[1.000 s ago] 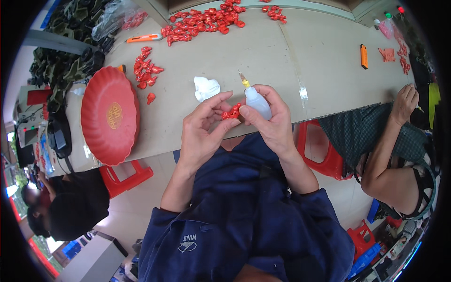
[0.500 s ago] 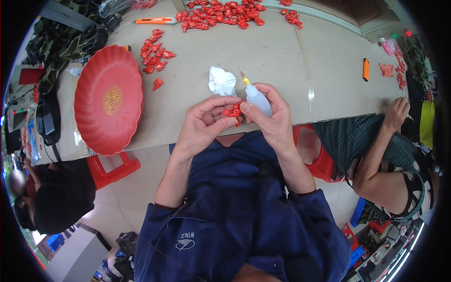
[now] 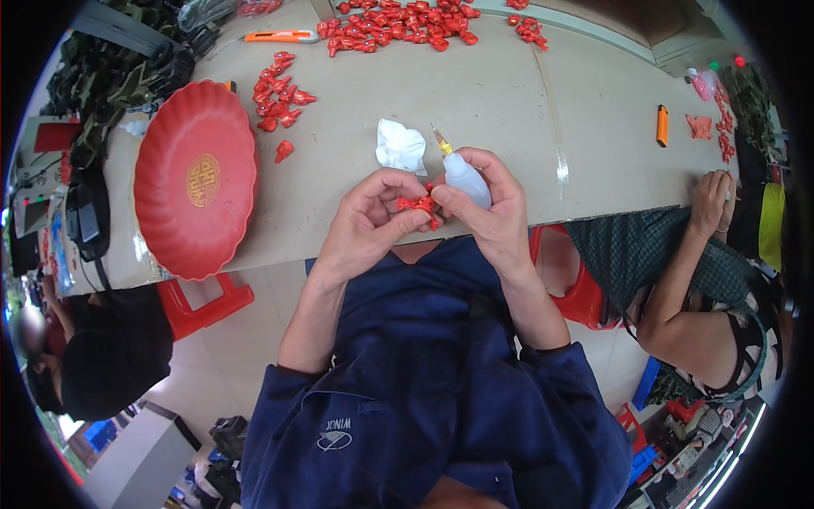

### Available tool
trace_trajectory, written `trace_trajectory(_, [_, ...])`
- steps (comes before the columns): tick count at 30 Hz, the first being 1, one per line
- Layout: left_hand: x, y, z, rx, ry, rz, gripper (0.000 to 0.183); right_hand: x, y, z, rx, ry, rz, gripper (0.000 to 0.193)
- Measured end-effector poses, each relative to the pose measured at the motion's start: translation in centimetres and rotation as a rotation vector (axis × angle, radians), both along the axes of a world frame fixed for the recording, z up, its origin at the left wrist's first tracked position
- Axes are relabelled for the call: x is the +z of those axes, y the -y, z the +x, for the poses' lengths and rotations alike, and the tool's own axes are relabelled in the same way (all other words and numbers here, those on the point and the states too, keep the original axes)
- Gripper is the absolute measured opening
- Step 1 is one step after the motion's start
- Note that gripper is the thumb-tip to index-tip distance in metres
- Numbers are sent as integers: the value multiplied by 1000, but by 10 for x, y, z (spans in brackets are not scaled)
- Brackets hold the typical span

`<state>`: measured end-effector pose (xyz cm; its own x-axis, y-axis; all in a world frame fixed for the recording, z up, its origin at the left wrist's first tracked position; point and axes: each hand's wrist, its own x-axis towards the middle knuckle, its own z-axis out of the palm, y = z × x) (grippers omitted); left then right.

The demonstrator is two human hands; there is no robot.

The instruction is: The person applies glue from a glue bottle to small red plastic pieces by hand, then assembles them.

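Note:
Between the fingertips of my left hand is a small red plastic piece, its exact kind partly hidden by the fingers. My right hand is wrapped round a white squeeze bottle with a yellow-based needle tip pointing up and away from me. The thumb of that hand also reaches the red piece, so both hands meet over the table's near edge. Just beyond my left fingers lies a crumpled white tissue.
On the left stands a red scalloped tray. Beyond it is a small group of red pieces; a larger pile lies at the back beside an orange cutter knife. Another orange tool and a co-worker's arm are at right.
The red piece has turned slightly between my fingers and shows more of itself. My right hand and the bottle stay almost still. The co-worker's hand at right has shifted a little.

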<state>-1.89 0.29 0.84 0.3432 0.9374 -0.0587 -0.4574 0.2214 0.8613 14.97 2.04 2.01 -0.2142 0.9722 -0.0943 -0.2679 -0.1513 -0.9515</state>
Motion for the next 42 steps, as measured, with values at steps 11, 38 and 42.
trace_trajectory(11, [-3, 0, 0, 94, -146, 38, 29, 14, 11, 25, -99, 195, 71, 32])
trace_trajectory(38, [6, -3, 4, 101, -169, -58, 32, 14, 26, 42, -61, 405, 253, 28])
trace_trajectory(42, [7, -4, 4, 103, -170, -66, 32, 12, 25, 42, -52, 403, 247, 28])
